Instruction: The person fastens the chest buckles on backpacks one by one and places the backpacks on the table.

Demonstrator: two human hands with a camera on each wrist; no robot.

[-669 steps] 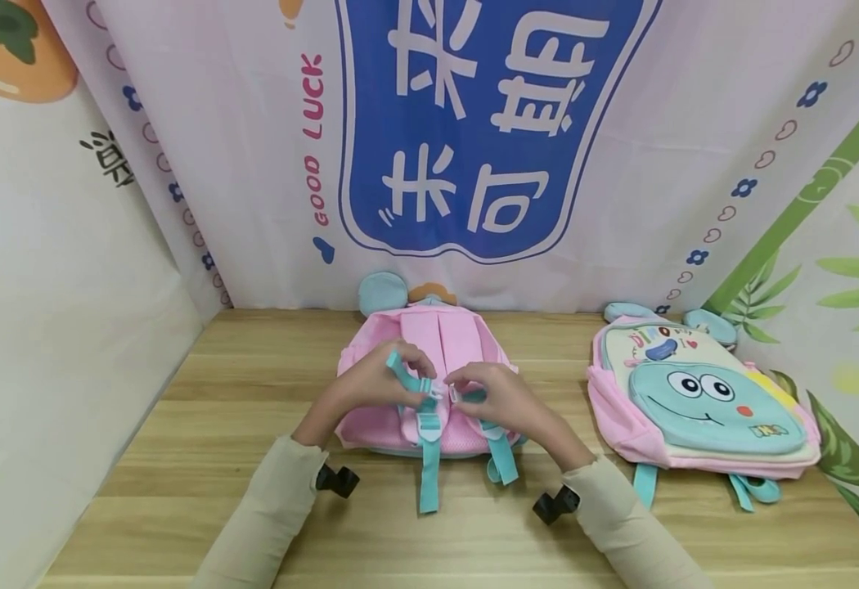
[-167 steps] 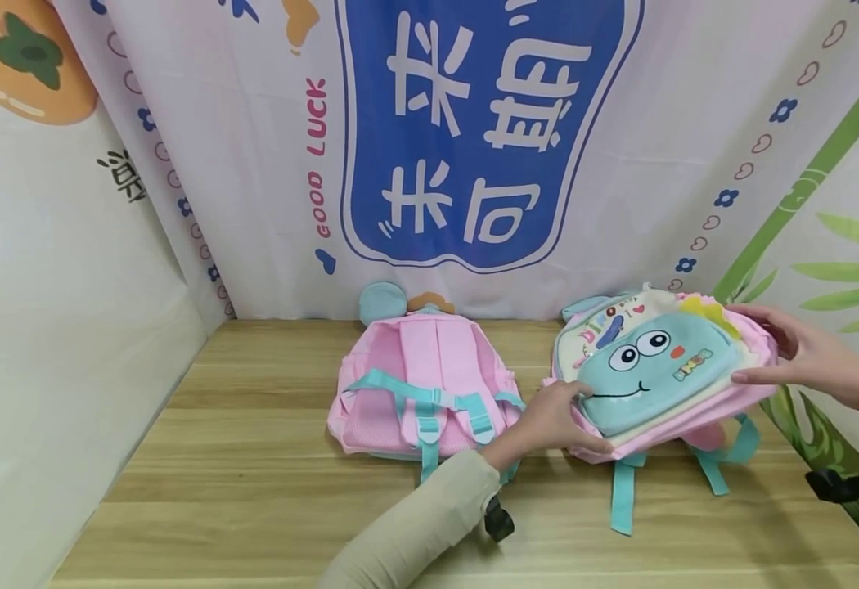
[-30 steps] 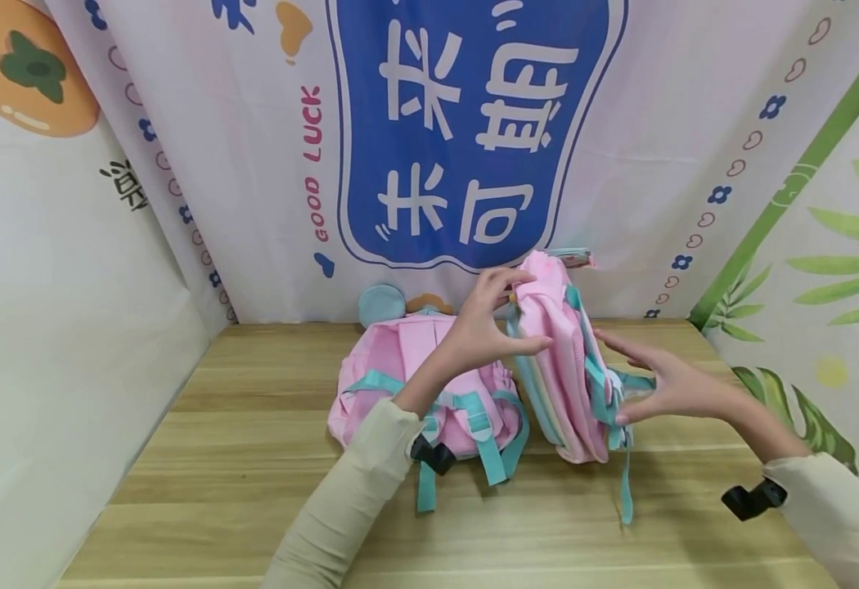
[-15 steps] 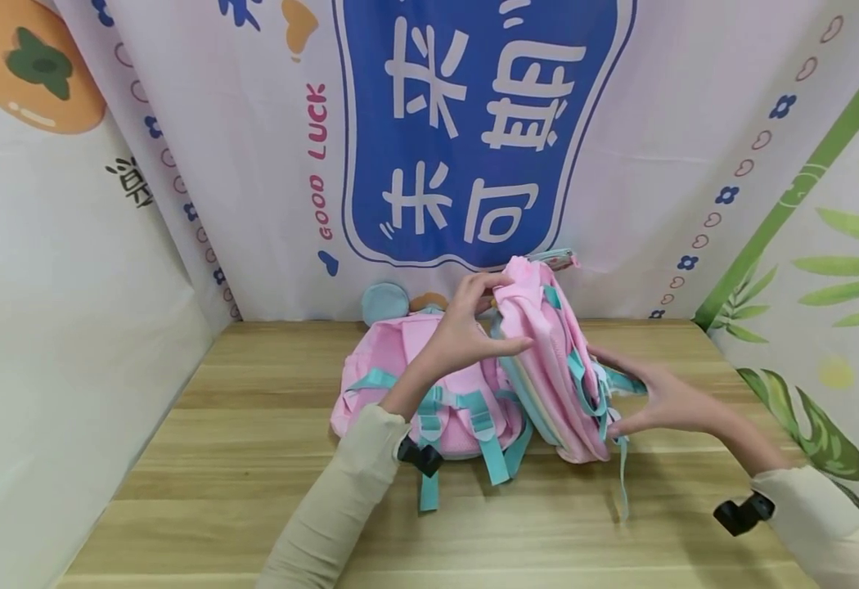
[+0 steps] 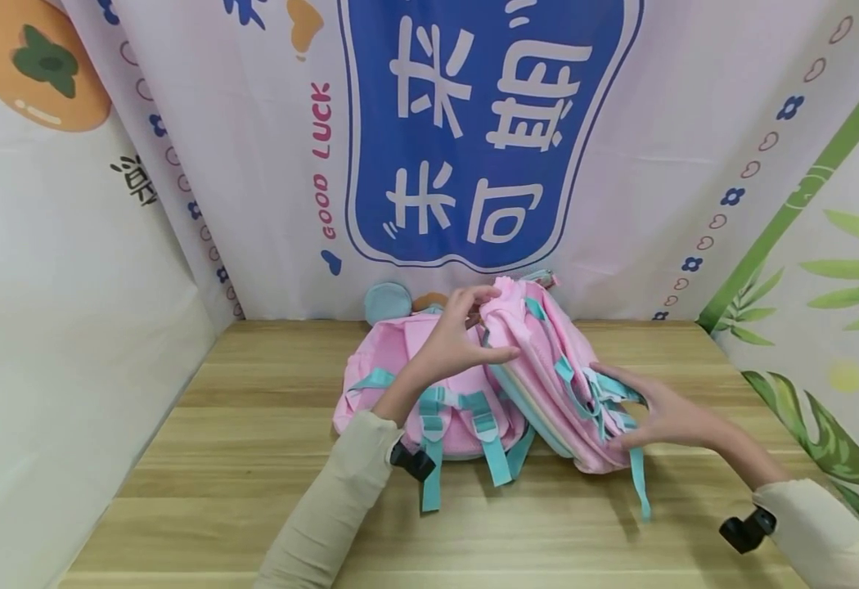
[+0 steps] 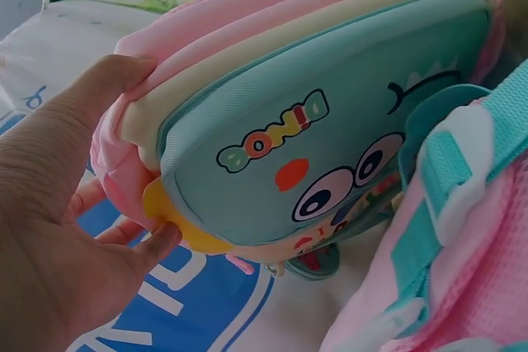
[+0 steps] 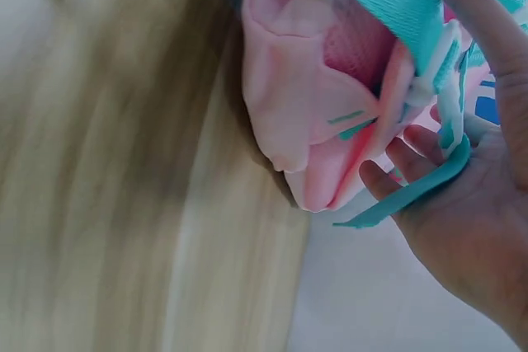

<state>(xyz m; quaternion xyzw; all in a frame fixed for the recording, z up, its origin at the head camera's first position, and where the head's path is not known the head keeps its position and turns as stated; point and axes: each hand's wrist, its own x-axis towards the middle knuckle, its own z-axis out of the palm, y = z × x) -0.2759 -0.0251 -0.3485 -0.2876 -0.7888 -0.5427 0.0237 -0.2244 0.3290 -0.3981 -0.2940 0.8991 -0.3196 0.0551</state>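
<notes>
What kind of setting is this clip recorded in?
Probably a staged recording booth, not a home: a bare wooden table walled in by printed fabric backdrops, and two matching pink children's backpacks, one lying flat, one between the left hand and right hand.

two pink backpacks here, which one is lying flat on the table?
The left backpack, straps up, nobody gripping it. The right backpack is tipped on edge, held by left hand and right hand.

Table: first backpack lies flat, straps up, centre, near the backdrop behind. Second backpack tilted on edge just right of it, leaning over it. Left hand at its top, right hand against its strap side.
</notes>
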